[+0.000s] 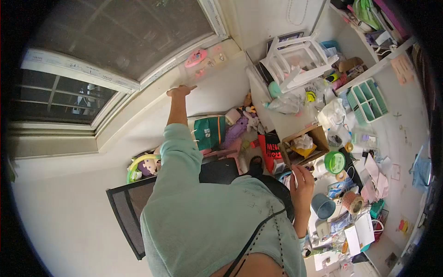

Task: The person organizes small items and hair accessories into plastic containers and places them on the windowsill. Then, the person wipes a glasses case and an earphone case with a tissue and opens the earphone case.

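Note:
My left hand (181, 90) reaches out over the window sill (157, 93) with its thumb or a finger stretched to the right. The other fingers look curled, and a pale edge shows at them; what it is I cannot make out. My right hand (302, 183) is closed beside the desk, its fingers bent around something small and whitish that is mostly hidden. Just above that hand stands an open cardboard box (318, 135) with a yellow thing (304, 151) and crumpled clear plastic inside. A pink toy-like case (195, 58) lies farther along the sill.
A white upturned stool (300, 57) rests on the cluttered desk. A mint-green organizer (368, 100), a green-lidded tub (334, 162) and a blue-grey cup (323, 206) stand to the right. Bags and soft toys, among them a purple one (236, 131), fill the floor corner.

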The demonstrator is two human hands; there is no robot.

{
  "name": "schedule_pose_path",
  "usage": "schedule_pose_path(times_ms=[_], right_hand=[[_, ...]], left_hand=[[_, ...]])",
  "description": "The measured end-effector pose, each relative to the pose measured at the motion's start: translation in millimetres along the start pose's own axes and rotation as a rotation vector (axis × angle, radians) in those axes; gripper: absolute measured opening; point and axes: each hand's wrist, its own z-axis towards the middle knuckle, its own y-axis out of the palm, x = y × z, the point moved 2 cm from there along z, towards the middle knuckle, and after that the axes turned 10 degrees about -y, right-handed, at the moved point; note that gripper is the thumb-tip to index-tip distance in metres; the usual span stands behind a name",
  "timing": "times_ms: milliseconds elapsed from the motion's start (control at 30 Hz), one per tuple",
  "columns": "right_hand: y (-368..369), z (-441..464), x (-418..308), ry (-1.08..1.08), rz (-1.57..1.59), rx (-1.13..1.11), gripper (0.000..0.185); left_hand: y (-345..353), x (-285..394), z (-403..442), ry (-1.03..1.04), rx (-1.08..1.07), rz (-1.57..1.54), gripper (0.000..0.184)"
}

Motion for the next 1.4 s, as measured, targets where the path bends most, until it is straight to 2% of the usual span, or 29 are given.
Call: schedule_pose_path(times_ms=[200, 267, 300, 400, 433, 533, 567, 667, 767, 867, 967, 1067, 1133, 1167, 1233, 1333, 1400], right_hand=[[-1, -4, -2, -0.073, -0.027, 0.008, 0.028], [-2, -4, -4, -0.09, -0.039, 0.002, 0.029], [-3, -7, -5, -0.078, -0.051, 0.0, 0.03], [-3, -19, 1, -0.02, -0.018, -0.002, 0.035], [-5, -24, 1, -0.005, -0.047, -0.005, 0.038], [-7, -36, 4, 0.111, -0.024, -0.063, 0.035], [-7, -44, 7, 0.125, -0.043, -0.081, 0.034], [-3, -69, 15, 0.173, -0.088, -0.108, 0.033], [-7, -89, 19, 0.24, -0.093, -0.09, 0.031], [-16, -104, 24, 0.297, -0.097, -0.069, 0.029], [-23, -117, 26, 0.342, -0.105, -0.037, 0.027], [-24, -121, 27, 0.372, -0.114, -0.021, 0.026], [-23, -108, 27, 0.331, -0.041, 0.11, 0.026], [-23, -95, 29, 0.311, -0.008, 0.189, 0.026], [-24, -74, 28, 0.295, 0.009, 0.186, 0.028], [-16, -50, 31, 0.275, 0.05, 0.198, 0.03], [-13, -34, 26, 0.255, 0.091, 0.243, 0.03]], left_hand=[[-11, -43, 30, -0.074, -0.033, 0.05, 0.063], [-29, -72, 29, -0.144, 0.069, 0.124, 0.061], [-42, -92, 23, -0.19, 0.189, 0.145, 0.058], [-97, -145, 31, -0.455, -0.135, 0.788, 0.043], [-112, -160, 24, -0.53, -0.273, 0.901, 0.03], [-141, -199, -4, -0.553, -0.62, 1.244, 0.025], [-143, -211, -27, -0.4, -0.482, 1.359, 0.032], [-144, -241, -81, -0.084, -0.696, 1.487, 0.042], [-146, -264, -96, 0.379, -0.93, 1.49, 0.05], [-135, -277, -107, 0.513, -1.001, 1.467, 0.054], [-84, -289, -146, 1.549, -1.194, 1.689, 0.055], [-19, -311, -166, 2.046, -1.197, 1.821, 0.05], [16, -332, -169, 2.437, -1.149, 1.907, 0.043], [35, -349, -164, 2.307, -1.065, 2.243, 0.039], [61, -372, -148, 1.898, -0.784, 2.895, 0.033], [79, -377, -116, 2.123, -1.014, 2.93, 0.041], [83, -376, -111, 2.059, -0.889, 3.016, 0.042]])
